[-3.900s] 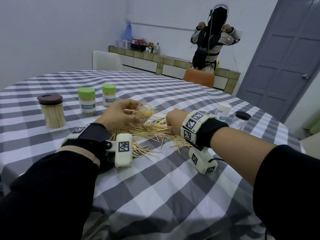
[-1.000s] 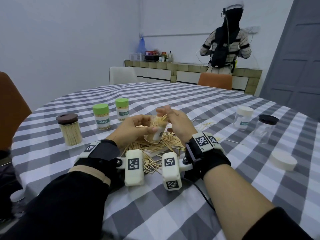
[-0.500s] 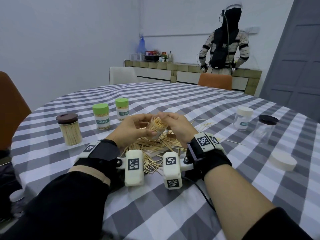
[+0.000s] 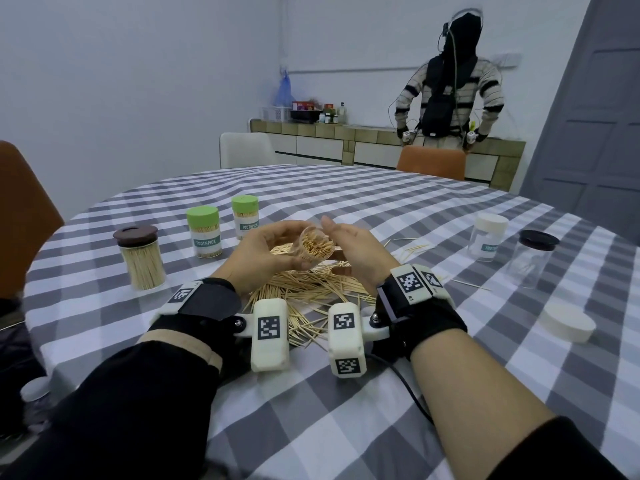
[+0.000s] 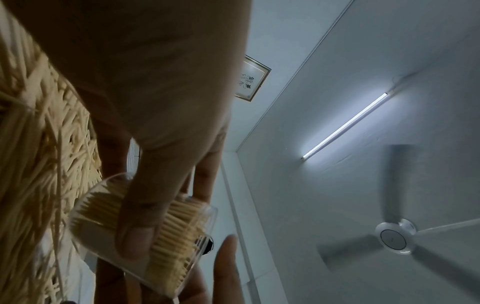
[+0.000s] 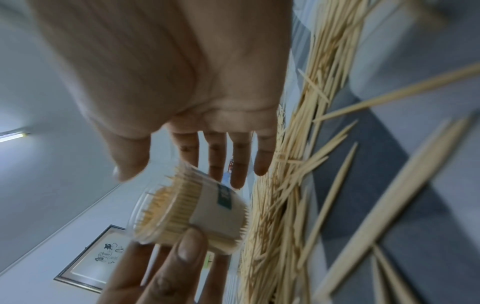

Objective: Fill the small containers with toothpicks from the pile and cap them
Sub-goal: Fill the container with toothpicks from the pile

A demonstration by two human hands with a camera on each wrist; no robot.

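Gripping a clear container (image 4: 316,249) packed with toothpicks, the left hand (image 4: 265,258) holds it tilted above the pile (image 4: 304,289), open mouth toward the wearer; the thumb (image 5: 137,226) lies across the wall with the fingers curled behind. The right hand (image 4: 358,252) stands just beside the container at 3 o'clock, fingers (image 6: 237,162) straight and spread, holding nothing; whether it touches the rim cannot be told. The container carries a white label with a teal band (image 6: 224,197). The pile lies on the checked table (image 4: 381,393) directly under both hands, with strays (image 4: 412,247) scattered toward 2 o'clock. At 10 o'clock from the pile stand two capped green-lid jars (image 4: 204,232), both filled, and at 9 o'clock a brown-lid jar (image 4: 140,258), also filled. At 2 o'clock stand a white-lid jar (image 4: 488,237) and, beside it, a black-lid jar (image 4: 531,259) that looks empty. A loose white cap (image 4: 568,322) lies at 3 o'clock, well apart from the hands. A second person (image 4: 450,81) stands at 1 o'clock by the far counter (image 4: 346,133).
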